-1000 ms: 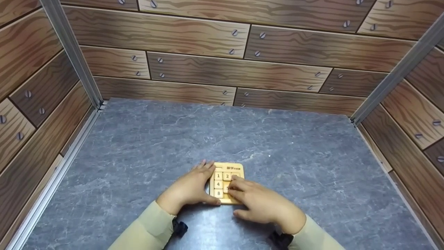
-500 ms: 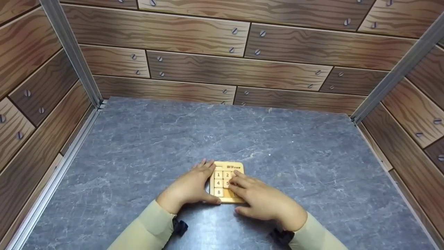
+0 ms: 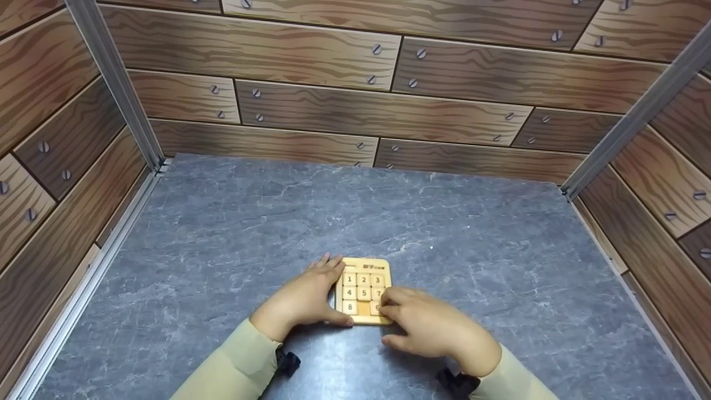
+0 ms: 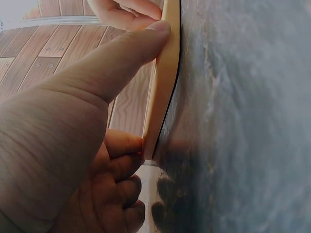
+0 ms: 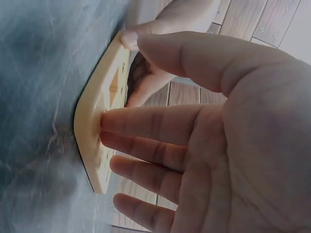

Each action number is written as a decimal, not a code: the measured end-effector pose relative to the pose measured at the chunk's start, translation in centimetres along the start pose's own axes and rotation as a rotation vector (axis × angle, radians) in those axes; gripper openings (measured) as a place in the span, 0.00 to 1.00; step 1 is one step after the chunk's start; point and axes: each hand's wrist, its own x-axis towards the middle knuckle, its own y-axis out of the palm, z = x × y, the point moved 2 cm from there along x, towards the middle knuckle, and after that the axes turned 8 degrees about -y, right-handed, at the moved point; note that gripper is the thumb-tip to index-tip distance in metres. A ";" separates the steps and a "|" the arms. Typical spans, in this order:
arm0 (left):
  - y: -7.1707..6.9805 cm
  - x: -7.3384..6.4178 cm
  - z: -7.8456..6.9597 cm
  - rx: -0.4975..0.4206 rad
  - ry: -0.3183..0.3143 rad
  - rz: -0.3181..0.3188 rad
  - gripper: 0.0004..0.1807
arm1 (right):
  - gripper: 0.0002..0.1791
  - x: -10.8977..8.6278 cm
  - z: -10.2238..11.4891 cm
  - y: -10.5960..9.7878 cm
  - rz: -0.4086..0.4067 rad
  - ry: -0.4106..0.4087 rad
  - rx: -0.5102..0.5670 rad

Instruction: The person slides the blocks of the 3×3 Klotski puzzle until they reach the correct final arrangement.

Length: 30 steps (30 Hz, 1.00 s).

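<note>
A yellow number slide puzzle point(image 3: 366, 320) lies flat on the table. Its tiles read 1, 2, 3 in the top row, then 4, 5, 7, then 8, a bare orange slot point(image 3: 364, 308) and 6. My left hand point(image 3: 303, 300) grips the frame by its left side, thumb on the near corner and index finger at the far one. The fingertips of my right hand point(image 3: 422, 325) touch the puzzle's right side, by the 6 tile point(image 3: 375, 307). In the right wrist view those fingers point(image 5: 150, 121) are nearly straight, the thumb held apart from them.
The grey marbled table point(image 3: 266, 216) spreads around the puzzle. Wood-print panels point(image 3: 311, 105) wall it at the back and sides, with metal rails point(image 3: 122, 89) at the corners. A black band point(image 3: 289, 364) shows at the left wrist.
The 5 tile has slid up level with the 4. My right hand has drawn back to the right and nearer, uncovering 3, 7 and 6. The left hand has stayed in place.
</note>
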 end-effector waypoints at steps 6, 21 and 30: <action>0.1 0.1 0.1 0.007 0.003 -0.002 0.72 | 0.39 0.5 0.3 0.7 0.028 -0.018 -0.005; 0.0 0.0 0.1 -0.001 -0.009 0.004 0.72 | 0.39 0.8 -0.9 0.8 -0.010 0.013 0.064; -0.1 0.0 0.0 0.004 -0.013 0.015 0.71 | 0.38 0.9 -2.0 0.9 -0.028 0.063 0.078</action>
